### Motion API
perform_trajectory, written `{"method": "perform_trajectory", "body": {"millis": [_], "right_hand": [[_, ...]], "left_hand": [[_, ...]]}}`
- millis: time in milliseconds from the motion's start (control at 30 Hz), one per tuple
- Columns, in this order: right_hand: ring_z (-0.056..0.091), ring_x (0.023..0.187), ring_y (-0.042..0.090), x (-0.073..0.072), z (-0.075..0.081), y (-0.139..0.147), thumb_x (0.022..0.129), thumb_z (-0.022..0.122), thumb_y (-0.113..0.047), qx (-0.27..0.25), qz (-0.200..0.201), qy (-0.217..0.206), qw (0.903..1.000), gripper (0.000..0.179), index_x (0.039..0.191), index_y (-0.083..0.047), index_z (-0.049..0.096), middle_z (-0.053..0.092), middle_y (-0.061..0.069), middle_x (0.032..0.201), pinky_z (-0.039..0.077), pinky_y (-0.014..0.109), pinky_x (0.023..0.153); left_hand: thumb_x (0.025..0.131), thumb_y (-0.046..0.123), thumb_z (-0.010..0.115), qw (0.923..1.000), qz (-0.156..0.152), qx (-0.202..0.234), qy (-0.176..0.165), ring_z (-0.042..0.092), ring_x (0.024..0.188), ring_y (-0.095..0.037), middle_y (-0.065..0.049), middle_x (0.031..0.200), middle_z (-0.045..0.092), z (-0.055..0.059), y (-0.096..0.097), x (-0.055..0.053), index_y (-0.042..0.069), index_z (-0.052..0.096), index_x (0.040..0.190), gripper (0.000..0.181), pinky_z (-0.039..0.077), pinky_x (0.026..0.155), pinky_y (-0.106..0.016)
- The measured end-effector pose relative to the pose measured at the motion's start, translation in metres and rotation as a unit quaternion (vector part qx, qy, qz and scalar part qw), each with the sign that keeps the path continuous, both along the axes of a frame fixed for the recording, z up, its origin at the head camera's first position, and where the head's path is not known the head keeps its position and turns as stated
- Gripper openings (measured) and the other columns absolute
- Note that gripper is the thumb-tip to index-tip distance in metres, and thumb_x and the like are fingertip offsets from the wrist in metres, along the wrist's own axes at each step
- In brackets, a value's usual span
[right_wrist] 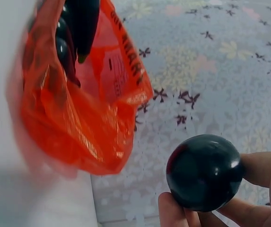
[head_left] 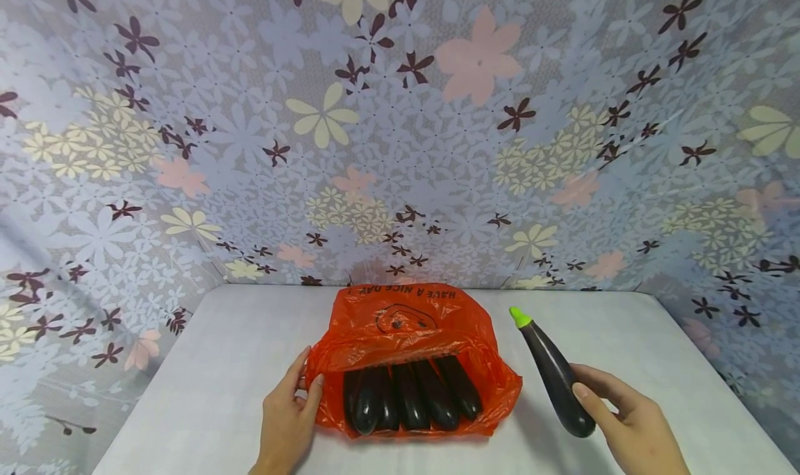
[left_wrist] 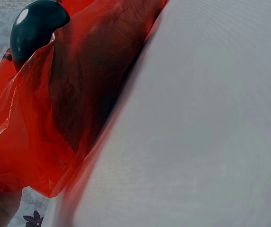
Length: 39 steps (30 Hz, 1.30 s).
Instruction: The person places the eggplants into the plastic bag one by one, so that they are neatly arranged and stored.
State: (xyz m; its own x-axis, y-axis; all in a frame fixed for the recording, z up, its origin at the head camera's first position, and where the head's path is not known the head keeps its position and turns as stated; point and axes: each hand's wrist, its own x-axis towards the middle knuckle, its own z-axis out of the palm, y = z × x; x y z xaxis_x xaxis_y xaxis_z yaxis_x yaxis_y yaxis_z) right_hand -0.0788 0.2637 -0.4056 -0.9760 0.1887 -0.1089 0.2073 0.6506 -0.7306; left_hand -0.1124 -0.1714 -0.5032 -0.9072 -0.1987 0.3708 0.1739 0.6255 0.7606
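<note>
An orange-red plastic bag (head_left: 412, 339) lies on the white table with its mouth toward me. Inside it several dark eggplants (head_left: 409, 398) lie side by side, blunt ends facing out. My left hand (head_left: 290, 412) grips the bag's left edge between thumb and fingers; in the left wrist view only a bit of its fingers (left_wrist: 3, 208) shows. To the right of the bag, my right hand (head_left: 625, 412) holds another eggplant (head_left: 553, 371) near its blunt end. That one's bright green cap points up and left. The right wrist view shows its round end close up.
The white table (head_left: 231, 336) reaches back to a flower-patterned cloth wall (head_left: 400, 148), which also rises along both sides. A printed face and lettering mark the bag's upper side.
</note>
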Motion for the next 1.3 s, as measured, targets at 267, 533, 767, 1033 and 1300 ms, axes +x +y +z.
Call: {"method": "perform_trajectory", "body": {"millis": [267,533,767,1033,1300], "right_hand": [[0.060,0.113,0.033,0.010,-0.003,-0.017,0.098,0.061,-0.050,-0.041,0.012,0.010,0.9990,0.064,0.138,0.000,0.057,0.066,0.018,0.125,0.060,0.036,0.077],[0.061,0.107,0.027,0.018,-0.008,-0.030,0.096,0.068,-0.040,-0.076,0.026,-0.004,0.9967,0.056,0.135,-0.002,0.060,0.066,0.013,0.122,0.060,0.033,0.074],[0.064,0.100,0.024,0.022,-0.015,-0.041,0.093,0.074,-0.030,-0.096,0.030,-0.004,0.9949,0.047,0.130,-0.003,0.065,0.068,0.011,0.115,0.060,0.032,0.071],[0.063,0.093,0.023,0.024,-0.026,-0.049,0.091,0.075,-0.023,-0.091,0.055,-0.026,0.9940,0.046,0.129,0.000,0.064,0.069,0.008,0.107,0.061,0.033,0.070],[0.061,0.091,0.023,0.024,-0.032,-0.053,0.091,0.075,-0.028,-0.098,0.100,-0.031,0.9897,0.049,0.128,0.001,0.064,0.069,0.008,0.103,0.060,0.031,0.069]], "left_hand": [[0.094,0.012,0.072,1.0000,0.003,-0.006,0.004,0.057,0.073,-0.008,0.000,0.089,0.067,0.000,0.000,-0.001,0.006,0.053,0.145,0.054,0.055,0.060,-0.020],[0.094,0.011,0.072,1.0000,0.005,-0.005,0.006,0.056,0.071,-0.007,0.000,0.089,0.067,0.001,0.000,-0.001,0.006,0.053,0.144,0.054,0.054,0.059,-0.020],[0.093,0.009,0.073,0.9997,0.007,-0.011,0.023,0.055,0.069,-0.006,0.000,0.087,0.067,0.000,0.001,0.000,0.006,0.054,0.143,0.054,0.053,0.056,-0.020],[0.093,0.010,0.073,0.9996,0.006,-0.015,0.022,0.057,0.072,-0.007,-0.001,0.089,0.068,0.000,0.001,0.000,0.006,0.054,0.143,0.054,0.054,0.058,-0.020],[0.093,0.009,0.073,0.9997,0.009,-0.013,0.016,0.058,0.073,-0.008,-0.002,0.090,0.069,0.000,0.002,0.000,0.006,0.053,0.144,0.055,0.054,0.058,-0.020]]}}
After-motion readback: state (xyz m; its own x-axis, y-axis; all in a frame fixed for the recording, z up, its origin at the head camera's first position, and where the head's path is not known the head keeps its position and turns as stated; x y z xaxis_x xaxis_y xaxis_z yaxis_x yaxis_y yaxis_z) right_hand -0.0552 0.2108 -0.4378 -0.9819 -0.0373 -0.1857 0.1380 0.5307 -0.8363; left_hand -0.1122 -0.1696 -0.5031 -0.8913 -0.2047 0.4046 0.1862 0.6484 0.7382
